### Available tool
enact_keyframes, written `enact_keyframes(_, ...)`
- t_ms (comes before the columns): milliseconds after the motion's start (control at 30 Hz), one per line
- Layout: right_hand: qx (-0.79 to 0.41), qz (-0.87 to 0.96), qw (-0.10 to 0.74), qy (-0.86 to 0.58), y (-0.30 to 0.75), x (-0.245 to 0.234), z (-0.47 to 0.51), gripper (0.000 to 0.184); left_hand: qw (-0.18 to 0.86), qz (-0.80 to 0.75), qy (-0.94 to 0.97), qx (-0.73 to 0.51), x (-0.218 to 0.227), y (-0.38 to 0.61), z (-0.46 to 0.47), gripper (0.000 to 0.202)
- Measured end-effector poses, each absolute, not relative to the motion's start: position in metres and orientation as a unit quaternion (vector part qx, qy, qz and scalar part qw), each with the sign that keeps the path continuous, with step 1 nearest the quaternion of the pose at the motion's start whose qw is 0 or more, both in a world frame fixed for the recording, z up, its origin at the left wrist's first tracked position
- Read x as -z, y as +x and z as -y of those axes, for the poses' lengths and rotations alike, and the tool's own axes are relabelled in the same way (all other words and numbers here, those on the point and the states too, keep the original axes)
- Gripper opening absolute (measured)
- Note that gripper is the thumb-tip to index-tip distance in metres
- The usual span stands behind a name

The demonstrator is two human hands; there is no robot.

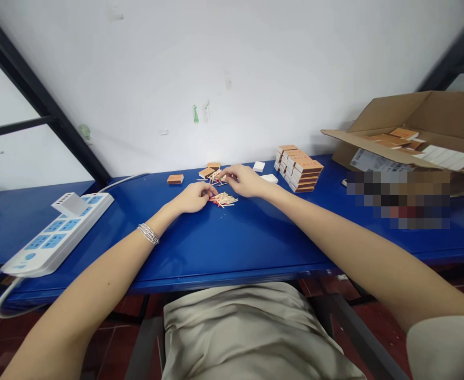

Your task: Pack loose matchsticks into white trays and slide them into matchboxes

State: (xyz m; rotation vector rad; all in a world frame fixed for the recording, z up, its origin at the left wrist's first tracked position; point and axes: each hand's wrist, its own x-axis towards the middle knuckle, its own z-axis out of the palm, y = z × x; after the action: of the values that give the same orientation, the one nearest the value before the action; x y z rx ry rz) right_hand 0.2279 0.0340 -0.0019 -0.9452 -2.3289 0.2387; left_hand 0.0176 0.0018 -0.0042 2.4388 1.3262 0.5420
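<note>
A small heap of loose matchsticks (224,199) lies on the blue table (235,243). My left hand (193,197) rests beside the heap, fingers curled and pinching at the sticks at its left edge. My right hand (244,180) hovers just behind the heap, fingers pinched on several matchsticks (216,176) near an open matchbox (207,172). A silver bracelet (148,233) circles my left wrist.
A stack of orange matchboxes (300,169) stands to the right, with white inner trays (269,178) beside it. One matchbox (175,179) lies to the left. An open cardboard box (417,137) sits at far right. A white power strip (56,232) lies at left.
</note>
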Motion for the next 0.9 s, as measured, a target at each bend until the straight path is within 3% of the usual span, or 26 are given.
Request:
enact_keyframes(167,-0.331,0.802,0.381,-0.321,0.223,-0.003,-0.021,0.008,0.166,-0.459,0.851,-0.196,0.003,0.019,0.000,0.040)
enact_keyframes(333,-0.447,0.753,0.361,-0.321,0.222,-0.001,-0.018,0.010,0.157,-0.471,0.844,-0.201,0.002,0.019,0.002,0.040)
enact_keyframes(533,-0.321,0.827,0.257,-0.384,0.245,-0.004,-0.034,0.019,0.148,-0.469,0.851,-0.186,0.002,0.018,0.001,0.039)
enact_keyframes(700,-0.130,0.833,0.243,-0.480,0.269,-0.002,-0.058,0.021,0.153,-0.473,0.848,-0.185,0.004,0.017,-0.001,0.038)
enact_keyframes(900,-0.063,0.854,0.205,-0.475,0.264,0.007,-0.061,0.019,0.155,-0.474,0.846,-0.189,0.004,0.017,-0.001,0.039)
